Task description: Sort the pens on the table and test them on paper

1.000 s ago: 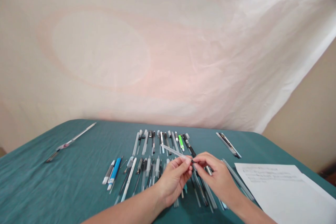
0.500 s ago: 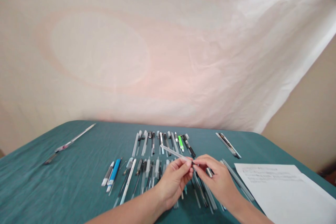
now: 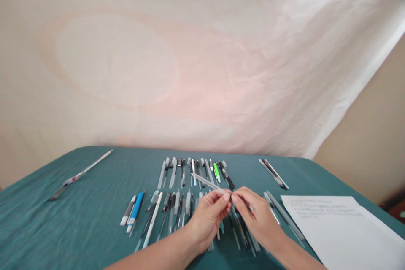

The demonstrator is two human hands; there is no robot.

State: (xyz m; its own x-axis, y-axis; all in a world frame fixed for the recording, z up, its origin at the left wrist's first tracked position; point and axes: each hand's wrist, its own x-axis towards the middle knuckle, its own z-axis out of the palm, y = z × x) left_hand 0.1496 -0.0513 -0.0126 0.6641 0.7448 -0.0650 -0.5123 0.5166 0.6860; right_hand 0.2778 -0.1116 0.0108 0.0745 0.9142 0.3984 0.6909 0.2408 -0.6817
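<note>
My left hand point(image 3: 210, 215) is closed around the lower part of a clear, frosted pen barrel point(image 3: 207, 182), which slants up and to the left, away from me. Thumb and fingertips of my right hand point(image 3: 257, 213) pinch at the barrel's near end, right against the left fingertips. What exactly sits at that end is covered by the fingers. Under and around both hands lies a row of pen parts, among them a white pen point(image 3: 152, 220) and a blue pen point(image 3: 135, 212). Beyond the hands is another row with a green pen piece point(image 3: 217, 172).
Printed paper sheets point(image 3: 341, 232) lie at the right, beside long clear tubes point(image 3: 286, 218). A few thin pens point(image 3: 274, 174) rest at the far right. On the left is a long clear wrapper point(image 3: 80, 175). A pale cloth point(image 3: 202, 71) hangs behind the green-covered table point(image 3: 85, 223).
My right fingers have closed in on the barrel's near end, hiding the dark bit that showed there. The barrel stays in my left hand. The whole view has shifted slightly.
</note>
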